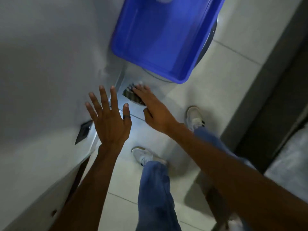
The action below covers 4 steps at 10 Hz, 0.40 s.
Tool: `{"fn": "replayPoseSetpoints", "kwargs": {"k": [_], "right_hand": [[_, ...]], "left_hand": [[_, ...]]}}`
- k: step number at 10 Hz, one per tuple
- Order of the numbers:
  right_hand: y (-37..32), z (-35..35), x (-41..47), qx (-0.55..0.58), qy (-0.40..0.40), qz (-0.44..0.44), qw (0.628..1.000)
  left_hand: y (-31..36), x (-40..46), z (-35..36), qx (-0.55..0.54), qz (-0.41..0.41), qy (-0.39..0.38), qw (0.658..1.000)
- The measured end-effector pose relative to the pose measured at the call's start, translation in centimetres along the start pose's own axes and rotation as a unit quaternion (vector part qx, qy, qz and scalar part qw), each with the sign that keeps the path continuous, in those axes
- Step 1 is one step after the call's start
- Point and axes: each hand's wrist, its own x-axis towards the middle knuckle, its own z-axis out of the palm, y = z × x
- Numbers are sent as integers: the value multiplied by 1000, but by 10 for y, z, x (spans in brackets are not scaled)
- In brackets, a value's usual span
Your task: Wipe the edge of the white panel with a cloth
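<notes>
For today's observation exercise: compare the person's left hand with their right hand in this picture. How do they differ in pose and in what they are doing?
The left hand has its fingers spread wide and holds nothing, near the white panel; the right hand keeps its fingers together, reaching to a dark striped cloth. The left hand wears a dark ring on the thumb; the right shows none. The left points up the picture, the right slants up-left. Both show their backs.

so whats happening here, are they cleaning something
A person stands beside a white panel. The left hand is spread open near the panel's edge, holding nothing. The right hand reaches toward a dark striped cloth lower down, fingers on it but not clearly gripping. A blue tub sits just beyond.
</notes>
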Motion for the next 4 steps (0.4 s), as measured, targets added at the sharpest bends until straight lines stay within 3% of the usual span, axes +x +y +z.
{"fn": "replayPoseSetpoints", "kwargs": {"k": [1, 2, 3, 4], "right_hand": [[-6, -70, 51, -176, 70, -123, 974], [29, -114, 109, -289, 12, -90, 953], [73, -121, 136, -393, -186, -16, 900], [79, -117, 134, -439, -228, -22, 869]], "left_hand": [[33, 10, -21, -57, -30, 38, 997], [56, 23, -15, -88, -35, 47, 994], [73, 24, -1, -104, -35, 37, 993], [80, 11, -10, -75, -32, 50, 995]]}}
